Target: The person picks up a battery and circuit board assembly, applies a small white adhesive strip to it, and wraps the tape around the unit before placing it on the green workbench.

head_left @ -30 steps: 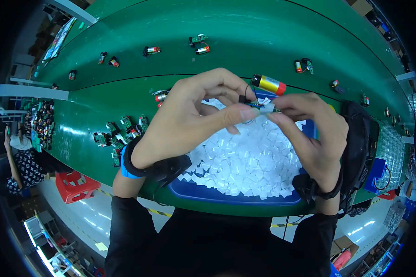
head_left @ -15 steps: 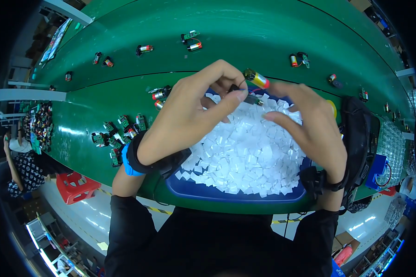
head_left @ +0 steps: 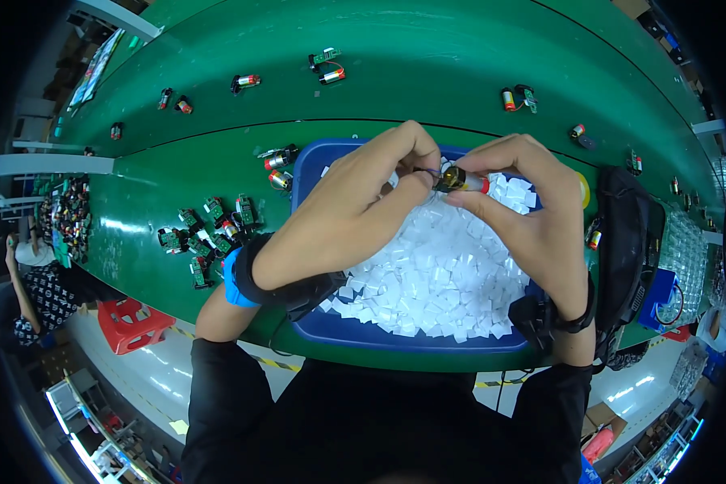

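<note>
Red-capped cell (head_left: 471, 184) is pinched by the right hand (head_left: 547, 216), the left hand (head_left: 348, 206) arched, its grip around a dark piece (head_left: 422, 170)

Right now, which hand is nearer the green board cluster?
Left. The left hand is to the right of the cluster; the right hand is farther right, beyond the left one.

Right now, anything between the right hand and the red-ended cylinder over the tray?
Nothing visible: the right hand pinches the red-ended cylinder directly. The left hand is close by its dark end; the white slips lie below, not between.
</note>
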Demonstrator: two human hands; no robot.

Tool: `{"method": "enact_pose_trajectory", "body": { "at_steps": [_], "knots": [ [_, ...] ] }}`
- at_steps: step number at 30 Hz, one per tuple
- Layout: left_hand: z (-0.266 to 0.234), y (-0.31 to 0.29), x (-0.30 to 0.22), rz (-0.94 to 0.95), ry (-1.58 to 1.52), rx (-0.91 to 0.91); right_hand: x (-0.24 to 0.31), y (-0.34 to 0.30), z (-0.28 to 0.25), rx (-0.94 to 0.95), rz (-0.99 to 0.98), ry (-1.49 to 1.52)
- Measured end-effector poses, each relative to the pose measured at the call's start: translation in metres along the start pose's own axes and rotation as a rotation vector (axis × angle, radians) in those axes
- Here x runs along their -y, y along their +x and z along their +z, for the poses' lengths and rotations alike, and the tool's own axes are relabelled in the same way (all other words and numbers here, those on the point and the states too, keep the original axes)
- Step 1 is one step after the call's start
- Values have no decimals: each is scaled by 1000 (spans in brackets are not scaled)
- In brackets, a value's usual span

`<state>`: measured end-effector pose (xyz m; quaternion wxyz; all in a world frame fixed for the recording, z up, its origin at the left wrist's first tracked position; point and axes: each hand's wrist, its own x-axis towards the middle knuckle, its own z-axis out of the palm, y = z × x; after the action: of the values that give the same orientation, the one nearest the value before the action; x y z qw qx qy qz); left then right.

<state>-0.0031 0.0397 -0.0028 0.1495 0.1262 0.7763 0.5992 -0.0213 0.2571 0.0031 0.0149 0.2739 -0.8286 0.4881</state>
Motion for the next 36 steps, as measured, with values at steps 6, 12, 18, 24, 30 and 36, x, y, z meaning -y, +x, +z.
{"method": "enact_pose_trajectory", "body": {
  "at_steps": [6, 12, 18, 24, 30, 36],
  "knots": [
    [-7, 8, 2, -209, -667, 107, 2, 5, -12, 16, -413, -212],
    [0, 11, -5, -188, -790, 14, 3, -1, -7, -99, -528, -352],
    [3, 9, -9, -124, -365, 104, 4, -5, -11, -117, -460, -348],
    [22, 8, -5, 50, -92, -2, -9, -6, -7, -263, -641, -519],
    [23, 9, -13, -73, -229, 34, 8, -10, -24, -81, -569, -550],
    [30, 8, -22, -75, -297, 57, -4, -12, -23, -299, -594, -610]
  ]
}}
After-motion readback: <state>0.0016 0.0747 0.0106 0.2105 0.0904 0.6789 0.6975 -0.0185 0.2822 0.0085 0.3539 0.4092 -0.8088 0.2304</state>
